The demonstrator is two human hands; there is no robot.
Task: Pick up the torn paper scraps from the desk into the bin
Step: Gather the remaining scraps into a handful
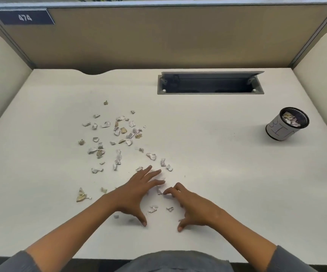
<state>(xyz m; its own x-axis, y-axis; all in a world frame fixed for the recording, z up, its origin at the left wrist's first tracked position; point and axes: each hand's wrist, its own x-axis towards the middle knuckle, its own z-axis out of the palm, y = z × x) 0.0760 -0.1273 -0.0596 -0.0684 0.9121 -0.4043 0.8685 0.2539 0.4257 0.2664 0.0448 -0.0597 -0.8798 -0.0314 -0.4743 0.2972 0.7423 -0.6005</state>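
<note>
Some scraps in the bin, lots of paper scraps left on the desk; left hand flat and spread, right hand curled like a rake, neither holding anything yet.

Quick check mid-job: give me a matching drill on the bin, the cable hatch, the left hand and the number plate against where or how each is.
Things:
1. bin
2. cable hatch
3. left hand
4. number plate

States:
A. fingers spread flat on the desk
B. lid up, at the desk's back
C. far right, scraps inside
D. on the partition, top left

Pairs: 1-C, 2-B, 3-A, 4-D
</note>
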